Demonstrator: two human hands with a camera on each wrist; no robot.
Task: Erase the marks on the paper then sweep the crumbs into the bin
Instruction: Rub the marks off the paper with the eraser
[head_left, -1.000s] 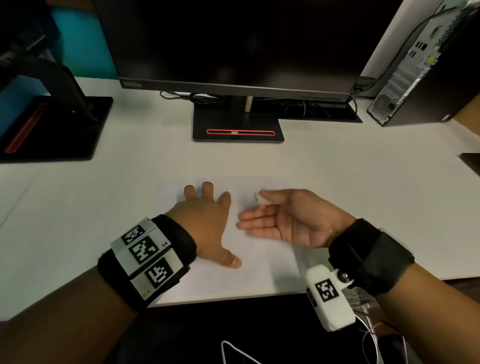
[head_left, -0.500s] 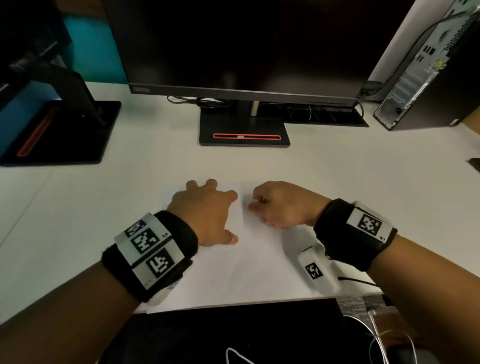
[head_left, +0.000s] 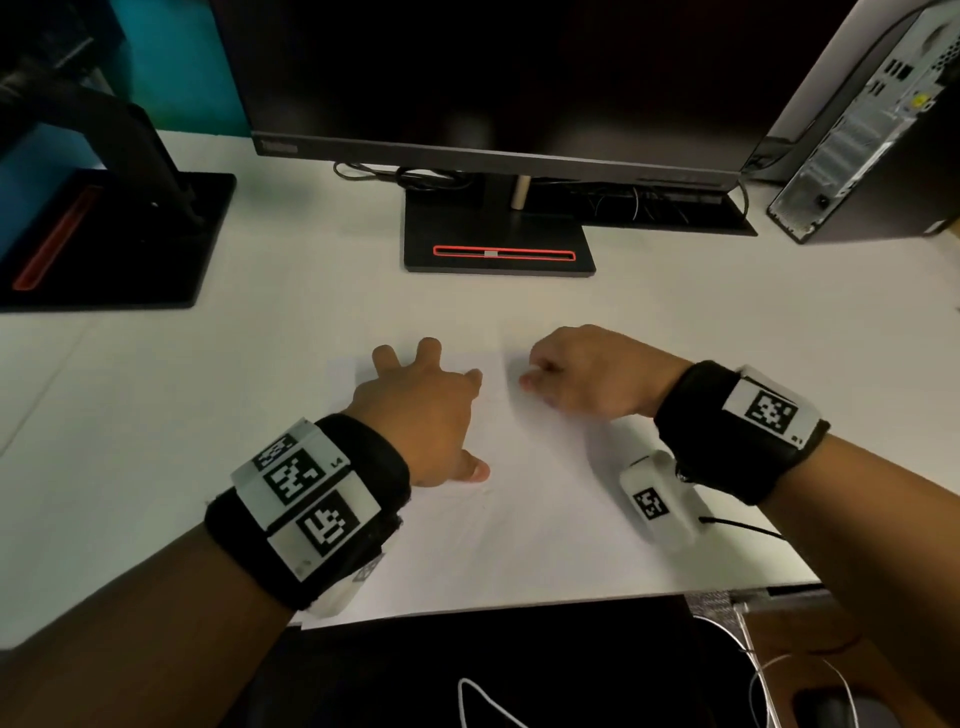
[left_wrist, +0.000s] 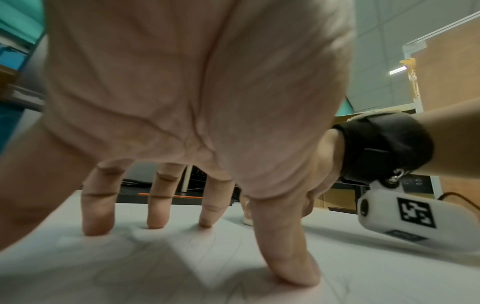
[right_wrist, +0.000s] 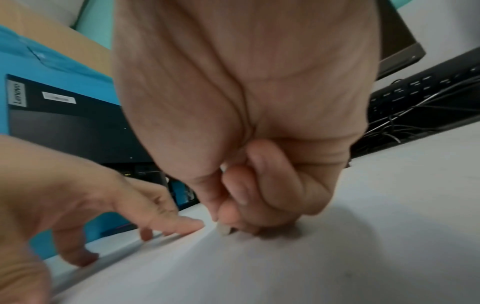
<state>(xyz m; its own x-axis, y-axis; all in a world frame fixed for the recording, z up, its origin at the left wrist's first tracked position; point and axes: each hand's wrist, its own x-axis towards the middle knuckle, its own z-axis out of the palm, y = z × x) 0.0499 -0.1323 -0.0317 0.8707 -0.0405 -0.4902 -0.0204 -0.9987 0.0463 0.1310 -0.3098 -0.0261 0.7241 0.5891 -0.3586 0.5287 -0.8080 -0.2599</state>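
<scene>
A white sheet of paper (head_left: 519, 519) lies on the white desk near its front edge. Faint pencil lines (left_wrist: 161, 265) show on it in the left wrist view. My left hand (head_left: 415, 405) lies spread on the paper's left part, its fingertips (left_wrist: 155, 223) pressing the sheet down. My right hand (head_left: 582, 374) is curled palm down just to the right of it, and pinches a small pale eraser (right_wrist: 224, 229) whose tip touches the paper. In the head view the eraser is hidden under the hand.
A monitor stand (head_left: 498, 244) stands behind the paper, with cables and a keyboard (head_left: 665, 208) behind it. A second black stand (head_left: 104, 239) is at the left and a computer tower (head_left: 872, 119) at the back right. No bin is in view.
My right hand turned from palm up, showing the eraser, to palm down with the eraser on the paper. It has since shifted slightly right. The left hand stayed pressed on the sheet.
</scene>
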